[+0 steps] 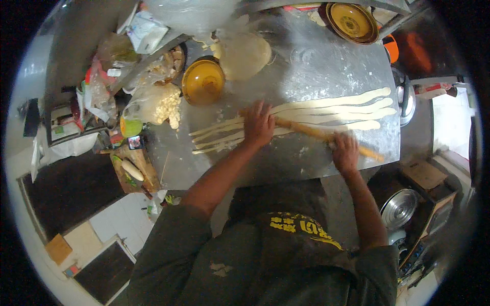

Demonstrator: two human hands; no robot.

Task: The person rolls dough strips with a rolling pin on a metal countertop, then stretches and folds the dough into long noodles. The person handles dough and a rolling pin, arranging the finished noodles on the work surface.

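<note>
Several long, flat strips of pale dough (337, 115) lie side by side across a floury metal tabletop (325, 72). A wooden rolling pin (306, 129) slants over them, its right end lower and past the strips. My left hand (259, 123) is on the pin near its left end, above the middle of the strips and covering part of them. Closer to the table's front edge, my right hand (345, 151) is on the pin towards its right end. The finger undersides are hidden in both hands.
A yellow-brown bowl (203, 81) stands left of the strips, by a bag of pale chopped pieces (168, 109). Behind it lies a blurred round pale sheet (247, 55). Stacked bowls (350, 23) sit at the back right. A cutting board (147, 162) holds a white radish (132, 170).
</note>
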